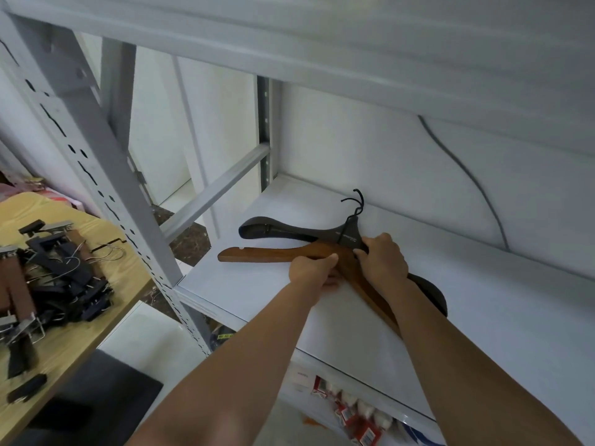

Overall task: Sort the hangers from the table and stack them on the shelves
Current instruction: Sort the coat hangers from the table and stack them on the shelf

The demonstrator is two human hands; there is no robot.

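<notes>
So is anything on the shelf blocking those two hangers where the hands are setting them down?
Nothing visible. The brown hanger and black hanger already lie on the white shelf, held by the left hand and right hand. The surface around them looks bare.

We see two bare forearms entering from the bottom edge, no sleeves anywhere along their visible length. We note no watch, bracelet or glove at either wrist. Left hand point(314, 272) and right hand point(383, 262) carry no rings that we can make out. Fingernails are short and unpainted.
</notes>
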